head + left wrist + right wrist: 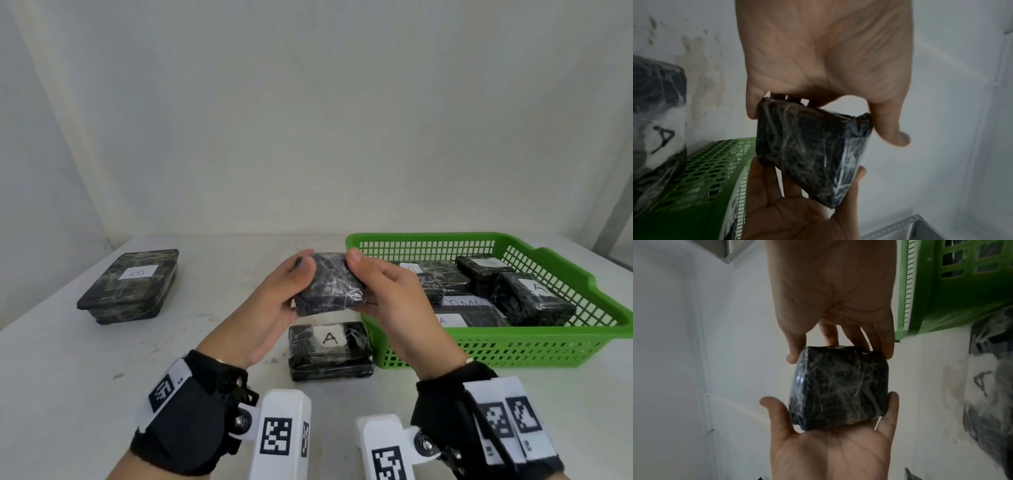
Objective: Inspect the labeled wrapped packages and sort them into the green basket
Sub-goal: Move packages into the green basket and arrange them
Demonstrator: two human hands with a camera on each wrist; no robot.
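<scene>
A small dark wrapped package [329, 284] is held up above the white table [205, 342] by both hands, in front of the left end of the green basket [534, 349]. It is gripped on its left side by the left hand [274, 308], thumb on the far top edge and fingers curled beneath, and on its right side by the right hand [394, 301] in the same way. No label can be seen on the faces turned to the cameras. In the left wrist view the package [812, 151] is seen tilted, pinched between thumb and fingers of both hands. Below the raised package, a second package marked A [330, 349] is lying on the table, just beside the basket's left wall. Several more wrapped packages, some marked A [534, 298], are lying inside the basket. A larger flat package marked B [133, 284] is set well apart on the left of the table.
</scene>
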